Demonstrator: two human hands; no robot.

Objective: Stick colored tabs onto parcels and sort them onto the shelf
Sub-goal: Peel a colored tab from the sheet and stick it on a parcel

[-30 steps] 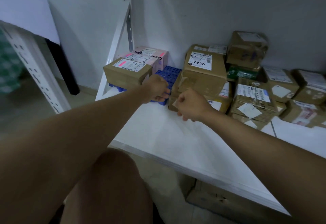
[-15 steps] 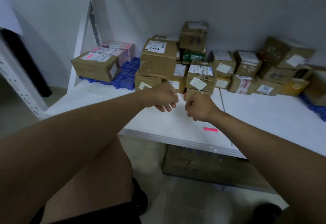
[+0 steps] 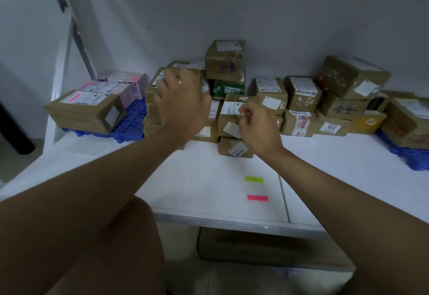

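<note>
Several brown cardboard parcels (image 3: 301, 99) are piled along the back of the white shelf (image 3: 204, 178). My left hand (image 3: 181, 102) is raised in front of the large parcel (image 3: 153, 88) at the pile's left end, fingers spread and blurred. My right hand (image 3: 257, 125) hovers in front of a small labelled parcel (image 3: 228, 111), its fingertips curled together with nothing visible between them. A yellow-green tab (image 3: 254, 179) and a pink tab (image 3: 257, 198) lie on the shelf near its front edge, below my right hand.
Parcels bearing pink tabs (image 3: 79, 109) sit on a blue pallet (image 3: 130, 123) at the shelf's left end. Another blue pallet (image 3: 408, 155) carries parcels at the right. A flat box (image 3: 255, 246) lies under the shelf. My knee is at the bottom left.
Both hands have risen from the shelf's front toward the pile; the left one has opened up by the large parcel. The view has shifted right, and a yellow-green tab now shows above the pink one.
</note>
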